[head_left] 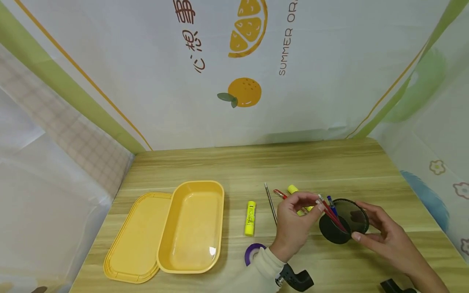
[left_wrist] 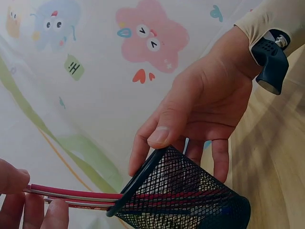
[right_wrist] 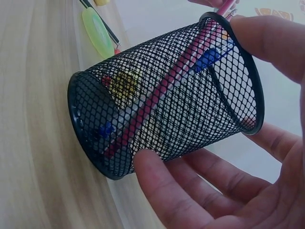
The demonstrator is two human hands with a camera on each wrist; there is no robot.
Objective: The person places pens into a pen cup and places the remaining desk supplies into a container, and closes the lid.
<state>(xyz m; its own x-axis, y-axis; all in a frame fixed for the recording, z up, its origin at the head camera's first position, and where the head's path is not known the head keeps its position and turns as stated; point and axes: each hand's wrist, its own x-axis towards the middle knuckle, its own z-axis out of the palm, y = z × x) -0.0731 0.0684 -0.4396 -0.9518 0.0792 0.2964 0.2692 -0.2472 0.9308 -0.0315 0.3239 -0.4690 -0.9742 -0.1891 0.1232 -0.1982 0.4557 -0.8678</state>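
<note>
A black mesh pen holder [head_left: 357,215] is tilted in my right hand [head_left: 388,236], whose thumb and fingers grip it around the rim and side. Inside it, slim red pencils [head_left: 332,215] lean beside a blue pen [head_left: 332,205]. My left hand [head_left: 294,224] pinches the pencils' upper ends just outside the rim. In the left wrist view the red pencils [left_wrist: 78,195] reach from the left fingertips into the mesh holder [left_wrist: 176,191]. Through the mesh in the right wrist view, the pencils [right_wrist: 157,90] run slantwise towards the holder's base.
An open yellow box [head_left: 190,228] stands left, over part of its yellow lid [head_left: 135,240]. Between box and left hand lie a yellow glue stick [head_left: 250,218], a purple tape roll [head_left: 252,251] and a dark pencil [head_left: 270,201]. A red pen [head_left: 280,193] and yellow highlighter [head_left: 292,189] lie behind the hand.
</note>
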